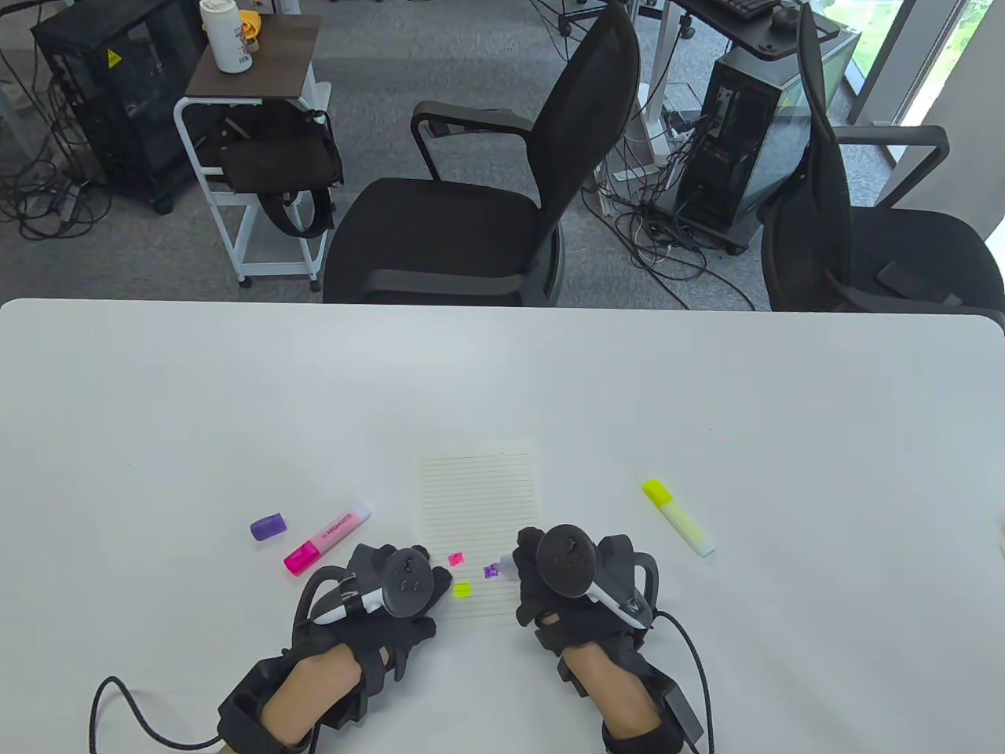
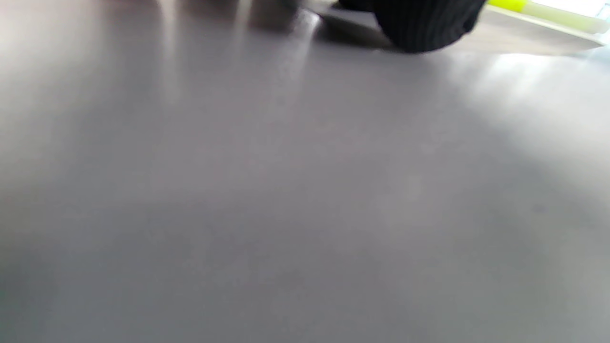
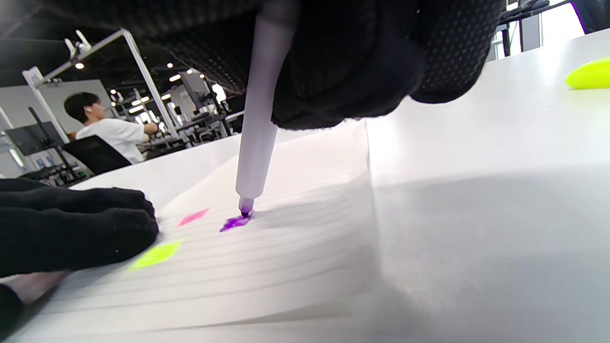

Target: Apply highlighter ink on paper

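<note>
Right now the right hand (image 1: 577, 585) has a purple highlighter (image 3: 257, 128) in its grip, fingers (image 3: 343, 71) wrapped tight round the upper barrel, the pen standing nearly upright with its tip touching the paper (image 1: 480, 510) on a small purple mark (image 3: 235, 222). A pen like that looks light and rigid, smooth plastic that could twist in a glove, so I'd judge the hold wants to sit low on the barrel, near the tip, for control; here it seems rather higher up. The felt tip is the soft part and needs only light pressure.

The paper is a thin lined sheet, flat on the worktop (image 1: 157, 408), and would likely slide or buckle under a stroke if nobody pinned it. The left hand (image 1: 385, 597) rests at the sheet's near left corner, its fingertips (image 3: 119, 224) on the paper just beside a yellow mark (image 3: 155, 255) and a pink mark (image 3: 193, 217). It holds nothing; the fingers look loosely curled, not clamped, though the left wrist view shows too little to say more.

Lying apart on the worktop: a purple cap (image 1: 268, 525) and a pink highlighter (image 1: 326, 539) to the left of the sheet, a yellow highlighter (image 1: 678, 517) well to the right, both still capped
</note>
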